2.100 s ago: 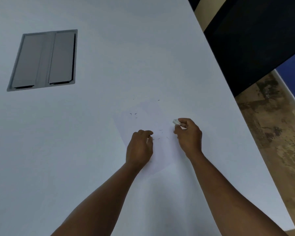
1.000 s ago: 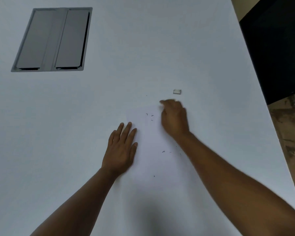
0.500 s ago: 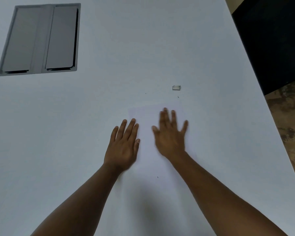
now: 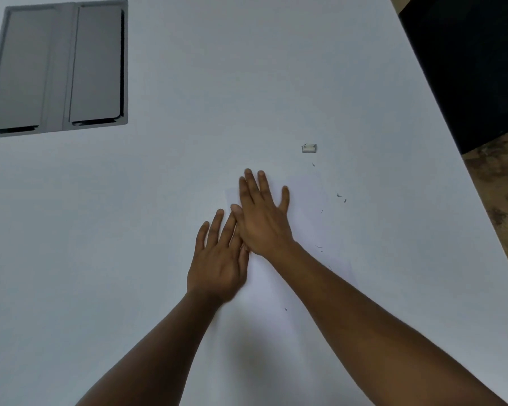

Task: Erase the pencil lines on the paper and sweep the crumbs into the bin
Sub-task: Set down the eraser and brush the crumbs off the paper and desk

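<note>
"Where is everything?"
"My left hand (image 4: pixel 217 259) and right hand (image 4: pixel 263 218) lie flat and empty on the paper (image 4: pixel 302 206); crumbs (image 4: pixel 339 196) sit right of it."
"How will they handle?"
"Light, loose; I'd sweep gently."

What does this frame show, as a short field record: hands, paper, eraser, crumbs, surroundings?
left hand: flat, fingers straight, at paper's left edge
right hand: flat on paper, fingers spread, overlapping left fingers
paper: white sheet on white table
eraser: lying free beyond the paper
crumbs: scattered right of right hand
grey hatch: far left, closed
bin: not visible
</note>
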